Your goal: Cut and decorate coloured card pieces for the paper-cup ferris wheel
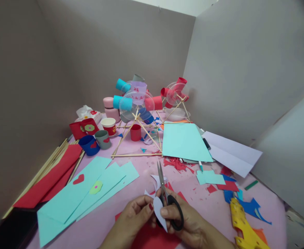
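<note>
Near the table's front edge, my left hand [135, 216] pinches a small pale lavender paper piece [159, 211] with a curved edge. My right hand [187, 219] holds black-handled scissors [161, 176], their blades pointing away from me and slightly apart. The right thumb also touches the lavender piece, which lies over part of the scissor handles. Beneath both hands is red paper [153, 238]. Lavender offcuts [155, 182] lie just beyond the fingers.
Stick-framed wheels with cups [137, 103] stand at the back. Light-blue sheets [71, 199] lie left, another sheet [184, 141] right of centre. Small cups [89, 145] stand back left. A yellow glue gun [241, 224] lies front right, near blue scraps [253, 207].
</note>
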Available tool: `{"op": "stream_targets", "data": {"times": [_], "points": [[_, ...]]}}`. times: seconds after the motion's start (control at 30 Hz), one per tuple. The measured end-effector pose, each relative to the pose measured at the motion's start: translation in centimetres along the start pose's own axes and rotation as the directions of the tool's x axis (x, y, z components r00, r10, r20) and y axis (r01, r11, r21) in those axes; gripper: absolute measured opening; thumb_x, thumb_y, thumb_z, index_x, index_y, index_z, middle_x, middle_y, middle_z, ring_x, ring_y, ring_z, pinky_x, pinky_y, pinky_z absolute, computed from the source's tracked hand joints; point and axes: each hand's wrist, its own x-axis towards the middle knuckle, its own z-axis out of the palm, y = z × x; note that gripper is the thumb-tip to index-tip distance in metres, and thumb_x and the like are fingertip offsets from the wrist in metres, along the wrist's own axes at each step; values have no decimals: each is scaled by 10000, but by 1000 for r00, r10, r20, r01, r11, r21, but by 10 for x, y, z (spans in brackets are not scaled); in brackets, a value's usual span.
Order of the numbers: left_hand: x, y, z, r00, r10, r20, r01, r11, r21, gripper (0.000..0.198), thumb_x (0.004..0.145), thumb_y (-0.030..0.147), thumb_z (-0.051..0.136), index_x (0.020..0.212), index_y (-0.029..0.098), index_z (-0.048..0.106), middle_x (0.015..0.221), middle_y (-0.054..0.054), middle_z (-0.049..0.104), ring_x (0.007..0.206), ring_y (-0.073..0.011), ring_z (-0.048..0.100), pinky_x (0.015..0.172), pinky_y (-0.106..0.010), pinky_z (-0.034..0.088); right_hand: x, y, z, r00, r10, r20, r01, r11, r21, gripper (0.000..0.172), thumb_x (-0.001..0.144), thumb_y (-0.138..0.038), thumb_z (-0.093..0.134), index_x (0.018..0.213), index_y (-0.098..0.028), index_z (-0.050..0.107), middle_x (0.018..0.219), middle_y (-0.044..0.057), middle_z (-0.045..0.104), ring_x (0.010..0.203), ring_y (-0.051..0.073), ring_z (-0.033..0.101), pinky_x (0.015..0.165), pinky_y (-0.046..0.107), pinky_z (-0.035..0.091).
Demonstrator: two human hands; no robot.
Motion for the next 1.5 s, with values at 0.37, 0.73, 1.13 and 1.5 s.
{"op": "stream_targets", "data": {"times": [0.37, 0.73, 1.13, 1.5], "points": [[1, 0, 5, 1000, 29, -10, -30, 999, -15, 305, 772, 435, 608, 676, 146, 598, 648, 0, 549, 611, -107, 471, 654, -247, 376, 1, 3, -6, 997, 6, 80, -10, 999, 50, 414, 549, -169, 792, 874, -154, 536, 572, -4, 638, 451, 105, 605, 324, 107, 297], [0, 2, 4, 997, 64, -47, -60, 995, 83, 250, 749, 413, 642, 774, 168, 596, 666, 10, 591, 627, -118, 514, 618, -238, 370, 1, 3, -6, 999, 1, -51, -1, 1000, -9, 427, 525, -182, 808, 872, -155, 562, 531, -59, 591, 346, 36, 474, 286, 97, 291], [2, -3, 9, 990, 137, -23, -133, 983, 127, 395, 609, 298, 780, 952, 195, 614, 764, -19, 617, 726, -176, 549, 678, -278, 410, 3, 4, -8, 998, -5, -68, 8, 999, 48, 403, 552, -188, 794, 886, -167, 570, 597, -36, 596, 406, 46, 472, 327, 118, 268], [0, -2, 10, 987, 160, -22, -151, 964, 218, 407, 630, 347, 757, 981, 190, 624, 820, -40, 616, 753, -187, 528, 703, -289, 407, 2, 2, -5, 997, -3, -81, 8, 998, 56, 437, 525, -179, 802, 885, -177, 555, 615, -28, 617, 411, 52, 493, 336, 124, 278]]}}
